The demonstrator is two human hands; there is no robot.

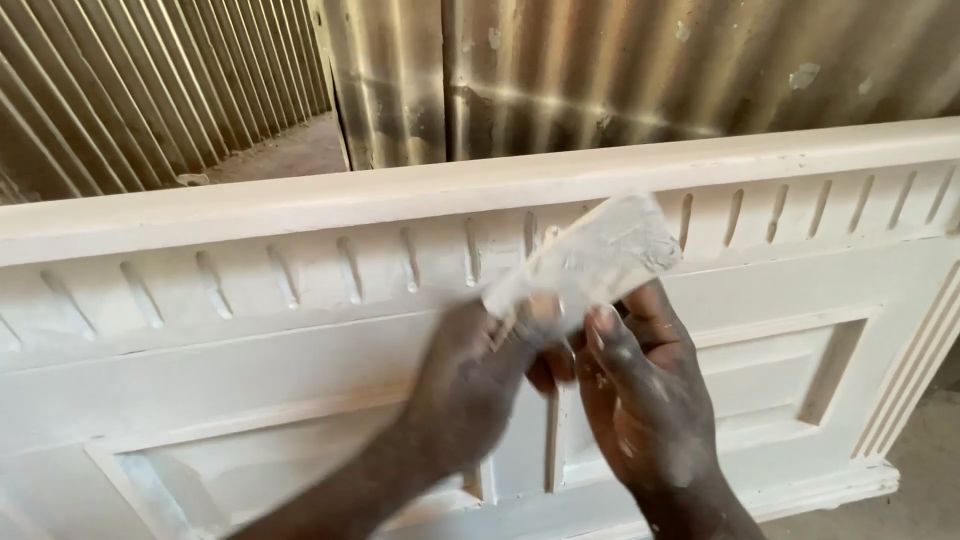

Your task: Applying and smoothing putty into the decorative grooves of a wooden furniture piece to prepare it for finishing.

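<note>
Item 1, white panelled furniture piece (250, 400): it is standing on edge directly behind and below both hands, filling most of the view. A thick top rail is running above the hands, a row of short carved flutes (345, 270) is sitting just under it, and recessed rectangular panels are lying below the hands to either side. The surface is looking chalky, as if coated in filler or primer.

Item 2, corrugated metal wall (600, 70): it is rising beyond the top rail, well behind the hands, with a gap onto bare ground up and to the left.

Item 3, right hand (645, 400): it is gripping the lower end of a flat scraper blade, thumb pressing on its face, fingers closed behind.

Item 4, left hand (470, 375): it is closing on the same blade's near end, fingers curled; the motion blur is hiding the exact grip.

Item 5, flat scraper blade (590, 262): caked in white paste, it is tilting up and to the right between the two hands, in front of the fluted band.

Handling note, as a judgement: keeping the blade steady in the right hand while the left is working along its edge is likely giving the cleanest result. The flutes and panel mouldings are lying close behind, so stray paste could be lodging in them.
</note>
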